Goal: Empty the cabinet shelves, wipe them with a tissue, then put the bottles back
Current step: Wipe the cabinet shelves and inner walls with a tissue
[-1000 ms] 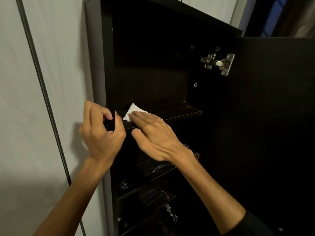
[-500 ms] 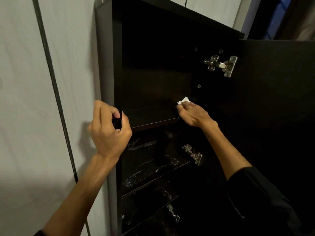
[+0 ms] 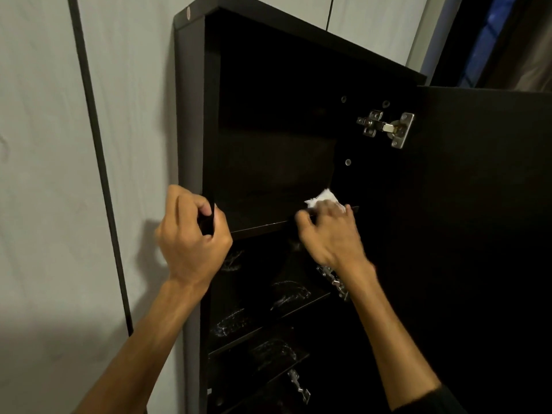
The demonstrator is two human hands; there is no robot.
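Your right hand [image 3: 330, 234] holds the tissue [image 3: 322, 198] on the bare top shelf [image 3: 257, 216]. Your left hand [image 3: 191, 237] grips the cabinet [image 3: 191, 115] edge. No bottles are back yet.

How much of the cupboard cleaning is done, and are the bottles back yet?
Emptying looks done: no bottles show on the top shelf or the ones below. Wiping is in hand: the right hand presses a white tissue at that shelf's right end, while the left hand grips the cabinet's front edge. The lower shelves show whitish smears, so they probably need wiping. Putting bottles back is not begun.
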